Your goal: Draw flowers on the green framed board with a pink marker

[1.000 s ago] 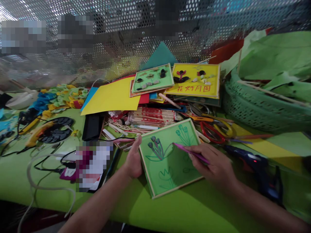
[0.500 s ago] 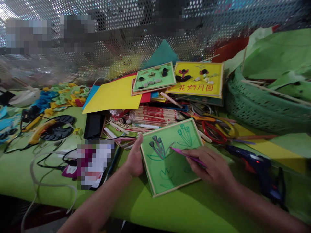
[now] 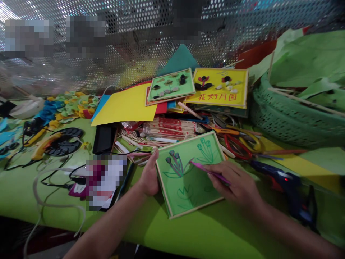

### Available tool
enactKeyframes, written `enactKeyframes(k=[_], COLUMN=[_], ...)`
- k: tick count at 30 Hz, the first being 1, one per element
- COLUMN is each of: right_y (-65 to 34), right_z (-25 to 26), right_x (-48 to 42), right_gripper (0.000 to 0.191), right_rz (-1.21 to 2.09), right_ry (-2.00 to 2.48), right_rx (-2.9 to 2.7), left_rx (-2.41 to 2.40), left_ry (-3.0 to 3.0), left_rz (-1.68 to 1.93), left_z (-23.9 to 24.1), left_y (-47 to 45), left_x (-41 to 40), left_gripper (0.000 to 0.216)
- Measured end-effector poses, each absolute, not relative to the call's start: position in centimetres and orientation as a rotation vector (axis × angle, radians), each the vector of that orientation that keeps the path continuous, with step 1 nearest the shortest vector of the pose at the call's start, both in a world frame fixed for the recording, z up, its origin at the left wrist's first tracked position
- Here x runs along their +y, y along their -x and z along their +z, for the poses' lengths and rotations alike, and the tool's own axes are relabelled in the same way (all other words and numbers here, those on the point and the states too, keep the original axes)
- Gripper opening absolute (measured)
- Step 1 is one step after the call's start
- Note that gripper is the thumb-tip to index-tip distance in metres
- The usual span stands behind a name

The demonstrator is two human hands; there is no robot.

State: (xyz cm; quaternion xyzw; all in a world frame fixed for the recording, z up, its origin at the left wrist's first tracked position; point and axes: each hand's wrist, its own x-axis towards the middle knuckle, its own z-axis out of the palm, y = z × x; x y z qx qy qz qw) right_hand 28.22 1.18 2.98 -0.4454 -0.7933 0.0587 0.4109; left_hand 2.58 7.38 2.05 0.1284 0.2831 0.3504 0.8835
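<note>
My left hand grips the left edge of a green picture board framed with thin wooden sticks, its thumb on the frame and the other fingers hidden behind. Flowers drawn in green and purple lines cover the board's upper half, with fainter green outlines lower down. Closed around a slim purple pen, my right hand is over the board's right side. The pen's tip meets the green sheet at a leaf line beside the purple flowers.
A glue gun lies at the right with scissors behind it. Bundled wooden sticks, a yellow sheet and two finished framed pictures fill the back. A green basket stands far right; cables and a phone lie left.
My right hand with the pen has shifted slightly to the right and up along the leaf line. My left hand and the board stay in place.
</note>
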Motion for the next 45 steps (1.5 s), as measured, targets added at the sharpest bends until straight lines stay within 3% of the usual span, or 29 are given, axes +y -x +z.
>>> enactKeyframes(k=[9,45], right_y=[-28.6,-28.8], right_z=[3.3,3.4], right_x=[1.1,1.1], right_gripper=[0.018,0.019], right_rz=[0.132,0.167], right_ry=[1.201,1.199], right_rx=[-1.957,-1.956], left_rx=[0.529,0.456], left_ry=[-0.272,-0.285], left_rz=[0.71,0.687], left_z=[1.4,1.0], left_y=[-2.3,-1.9], left_x=[7.4,7.6], left_gripper=[0.063,0.064])
